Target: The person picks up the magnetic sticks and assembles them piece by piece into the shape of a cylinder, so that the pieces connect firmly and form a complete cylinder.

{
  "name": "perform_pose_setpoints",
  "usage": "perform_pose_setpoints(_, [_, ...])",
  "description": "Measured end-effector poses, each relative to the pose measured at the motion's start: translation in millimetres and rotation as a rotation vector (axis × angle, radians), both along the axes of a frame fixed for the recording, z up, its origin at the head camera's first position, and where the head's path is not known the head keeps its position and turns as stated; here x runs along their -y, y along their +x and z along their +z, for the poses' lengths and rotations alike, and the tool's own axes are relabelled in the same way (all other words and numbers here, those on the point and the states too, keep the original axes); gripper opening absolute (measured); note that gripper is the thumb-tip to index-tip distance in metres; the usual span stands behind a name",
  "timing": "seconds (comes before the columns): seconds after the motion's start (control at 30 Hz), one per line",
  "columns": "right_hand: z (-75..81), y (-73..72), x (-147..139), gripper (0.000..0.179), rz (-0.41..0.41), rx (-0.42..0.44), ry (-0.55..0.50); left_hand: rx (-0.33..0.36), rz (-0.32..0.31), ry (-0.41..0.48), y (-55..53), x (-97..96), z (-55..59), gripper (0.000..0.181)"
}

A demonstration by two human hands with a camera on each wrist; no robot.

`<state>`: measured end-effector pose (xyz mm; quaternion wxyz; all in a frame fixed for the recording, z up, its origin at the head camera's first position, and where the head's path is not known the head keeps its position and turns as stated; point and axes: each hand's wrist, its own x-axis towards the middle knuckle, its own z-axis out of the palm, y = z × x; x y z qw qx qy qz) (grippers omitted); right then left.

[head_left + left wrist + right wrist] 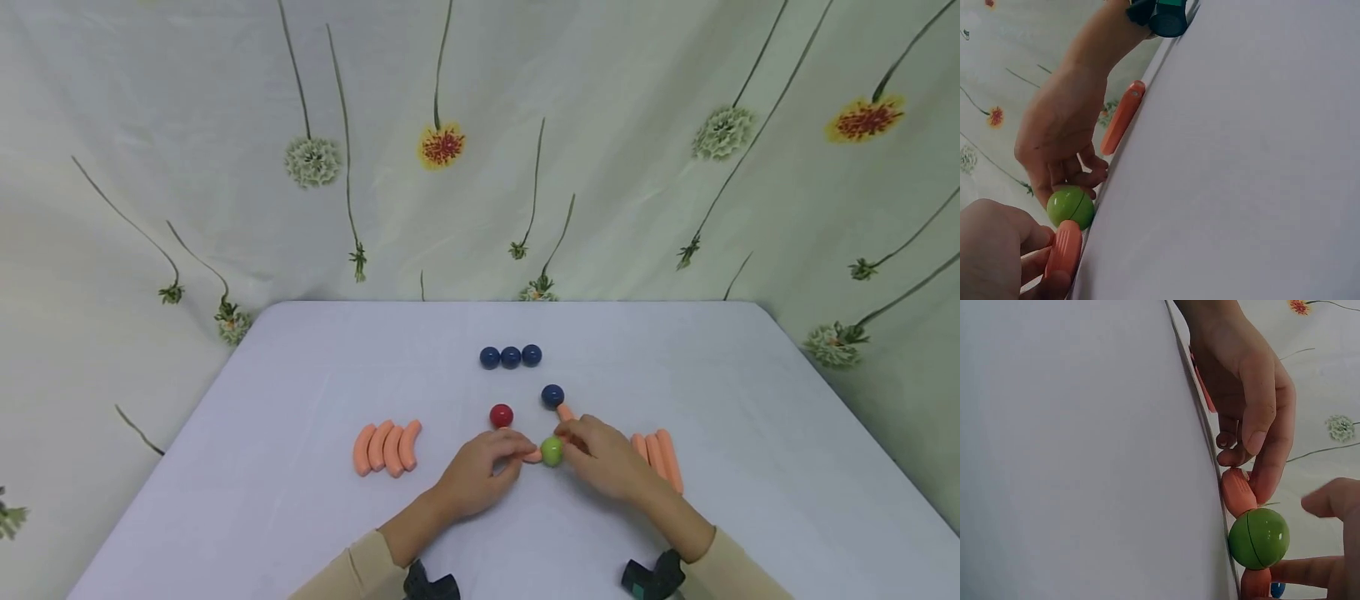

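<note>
A glossy green ball (552, 451) lies on the table between my hands. My left hand (480, 472) pinches an orange stick (1064, 250) whose end meets the ball's left side. My right hand (609, 458) is on the ball's other side, its fingers at a second orange stick (1255, 582); its thumb stands away from the ball. This stick reaches toward a navy ball (552, 396), its middle covered by the fingers in the head view. A red ball (501, 416) sits just beyond my left fingers, with a bit of orange showing under it.
Several curved orange sticks (387, 447) lie side by side at the left. Straight orange sticks (664, 458) lie right of my right hand. Three navy balls (511, 357) form a row farther back on the white table (300, 367). A flower-patterned cloth (600, 150) hangs behind.
</note>
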<state>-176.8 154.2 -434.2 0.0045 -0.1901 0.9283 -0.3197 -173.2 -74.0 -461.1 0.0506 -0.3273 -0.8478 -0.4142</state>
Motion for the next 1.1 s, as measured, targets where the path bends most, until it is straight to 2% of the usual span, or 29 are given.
perform_pose_setpoints(0.13, [-0.8, 0.3, 0.7, 0.045, -0.029, -0.009, 0.044, 0.003, 0.003, -0.033, 4.5, -4.3, 0.5, 0.028])
perform_pose_setpoints(0.23, [-1.8, -0.6, 0.7, 0.048, -0.045, -0.011, 0.046, 0.008, 0.007, -0.057, 8.0, -8.5, 1.6, 0.031])
perform_pose_setpoints(0.43, [-6.3, -3.3, -0.2, 0.048, -0.072, -0.001, 0.039, 0.05, -0.003, -0.124, 17.5, -15.2, 4.8, 0.038])
perform_pose_setpoints(0.57, [-9.2, -4.4, -0.6, 0.04, -0.075, -0.014, 0.007, 0.014, -0.015, -0.156, 20.9, -17.8, 4.7, 0.04])
perform_pose_setpoints(0.67, [-10.8, -5.2, -1.0, 0.035, -0.077, -0.026, -0.032, -0.015, -0.02, -0.164, 23.0, -19.9, 5.3, 0.04])
perform_pose_setpoints(0.87, [-14.9, -7.2, -2.0, 0.034, -0.07, -0.056, -0.073, 0.047, -0.026, -0.182, 28.7, -23.6, 9.2, 0.041])
perform_pose_setpoints(1.1, [-20.3, -8.7, -4.3, 0.032, -0.061, -0.097, -0.093, 0.036, -0.036, -0.141, 31.7, -24.9, 12.9, 0.032])
